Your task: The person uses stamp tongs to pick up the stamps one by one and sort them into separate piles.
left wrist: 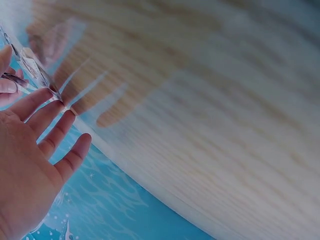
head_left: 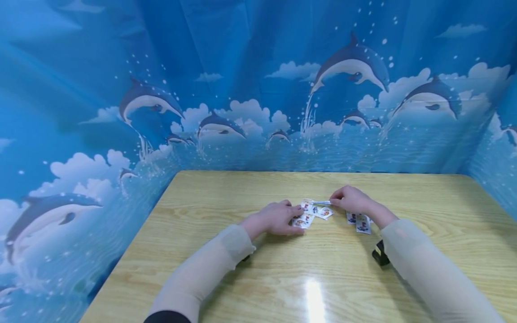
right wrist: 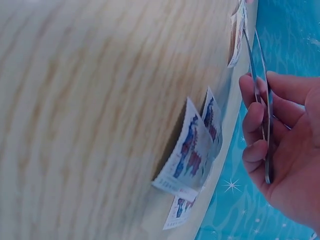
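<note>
"Who's nearer the left stamps (head_left: 306,220)?"

"The left hand (head_left: 278,218), fingers spread apart, touches them; they lie right of its fingertips. One pair of tweezers (head_left: 322,202) stretches crosswise, tips leftward over them, clamped in the fingers of the right hand (head_left: 352,199)."

"The count?"

"Left group overlaps; I cannot tell. At least three right stamps (head_left: 362,224) lie near the right wrist."
</note>
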{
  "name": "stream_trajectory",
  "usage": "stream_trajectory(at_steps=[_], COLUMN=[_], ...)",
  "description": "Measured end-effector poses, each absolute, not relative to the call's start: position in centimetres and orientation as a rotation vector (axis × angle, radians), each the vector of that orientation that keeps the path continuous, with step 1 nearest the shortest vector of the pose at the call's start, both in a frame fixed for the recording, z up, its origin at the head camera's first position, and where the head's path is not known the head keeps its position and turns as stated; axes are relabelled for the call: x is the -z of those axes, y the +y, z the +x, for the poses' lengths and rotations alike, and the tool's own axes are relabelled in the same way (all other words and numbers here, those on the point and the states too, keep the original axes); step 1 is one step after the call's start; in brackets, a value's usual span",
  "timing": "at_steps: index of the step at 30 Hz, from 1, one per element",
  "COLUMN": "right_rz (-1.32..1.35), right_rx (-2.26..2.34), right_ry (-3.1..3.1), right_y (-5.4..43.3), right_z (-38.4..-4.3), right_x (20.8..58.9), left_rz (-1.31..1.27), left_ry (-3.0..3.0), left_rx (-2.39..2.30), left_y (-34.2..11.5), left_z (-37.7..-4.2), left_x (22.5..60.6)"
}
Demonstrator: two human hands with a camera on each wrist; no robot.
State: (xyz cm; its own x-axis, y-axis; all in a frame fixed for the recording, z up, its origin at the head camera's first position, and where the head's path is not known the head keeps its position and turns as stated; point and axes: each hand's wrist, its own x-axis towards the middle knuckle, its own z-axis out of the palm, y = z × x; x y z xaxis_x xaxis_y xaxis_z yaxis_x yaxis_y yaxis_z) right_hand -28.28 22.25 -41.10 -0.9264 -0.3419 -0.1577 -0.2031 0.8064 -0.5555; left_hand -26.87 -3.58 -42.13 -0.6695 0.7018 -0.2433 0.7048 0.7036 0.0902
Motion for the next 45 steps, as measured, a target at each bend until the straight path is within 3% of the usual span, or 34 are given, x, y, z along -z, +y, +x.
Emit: stream_trajectory(at_steps=[25, 45], right_rz=[-0.368, -0.432], right_rx=[0.68, 0.759], right_ry=[2.88, 2.926], right_y=[22.4, 25.6], right_z=[-27.8, -25.7], right_x=[41.1, 38.1], left_rz=[1.11, 1.173], left_ry=[2.643, 2.627], left_rx=[0.011, 0.021], left_y=[-3.7, -3.1], left_z=[-26.9, -26.7], left_x=[42.3, 41.9])
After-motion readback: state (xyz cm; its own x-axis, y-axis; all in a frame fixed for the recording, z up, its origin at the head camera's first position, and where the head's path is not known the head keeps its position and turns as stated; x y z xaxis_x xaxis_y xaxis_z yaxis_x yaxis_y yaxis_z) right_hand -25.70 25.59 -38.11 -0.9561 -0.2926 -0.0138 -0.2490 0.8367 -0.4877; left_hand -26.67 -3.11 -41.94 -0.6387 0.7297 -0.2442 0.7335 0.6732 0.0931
